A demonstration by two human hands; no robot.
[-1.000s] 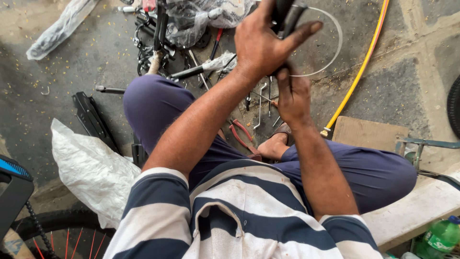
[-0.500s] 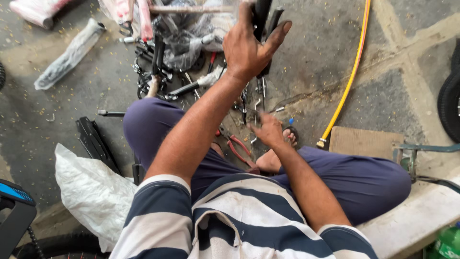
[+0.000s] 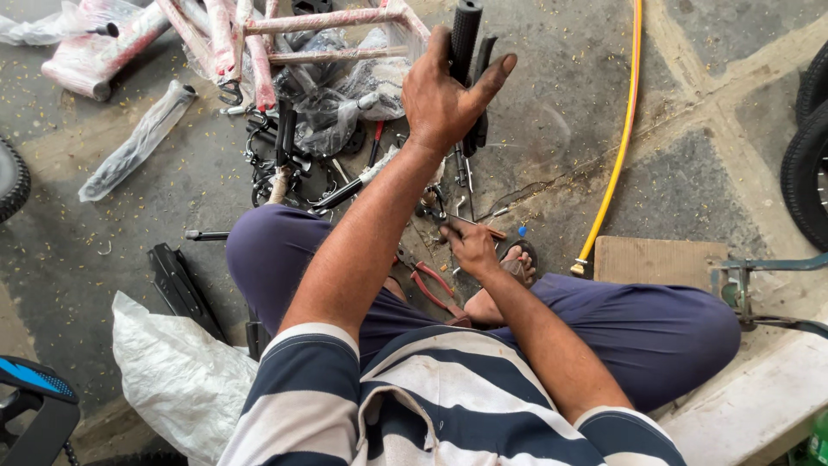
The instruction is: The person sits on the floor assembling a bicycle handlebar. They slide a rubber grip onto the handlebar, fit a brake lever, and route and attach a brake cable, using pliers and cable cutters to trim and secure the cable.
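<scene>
Black rubber is filling my left hand (image 3: 444, 99): I am gripping the handlebar grip (image 3: 466, 30) from the side, palm wrapped round it and the thumb sticking out to the right, so the bar is standing upright and steady well out in front of me. A black brake lever (image 3: 483, 78) is hanging just beside the grip, partly hidden behind my palm.

My right hand (image 3: 470, 248) is reaching low, close to my sandalled foot (image 3: 517, 259), and is pinching a thin brown-handled tool (image 3: 479, 226) that is pointing away to the right; the fingers are closed narrowly on it. What kind of tool it is I cannot tell. I judge the split makes sense: 1 hand is bracing the part high while the other is working among the small hardware on the floor, directly below the raised bar.

Red-handled pliers (image 3: 431, 289) are lying just beside my right wrist, between my knees, within easy reach. Farther off, a red bicycle frame (image 3: 259, 43) wrapped in clear plastic is lying on the concrete, a yellow hose (image 3: 621, 138) is running down the right side, and a white sack (image 3: 172, 371) is sitting by my left leg.
</scene>
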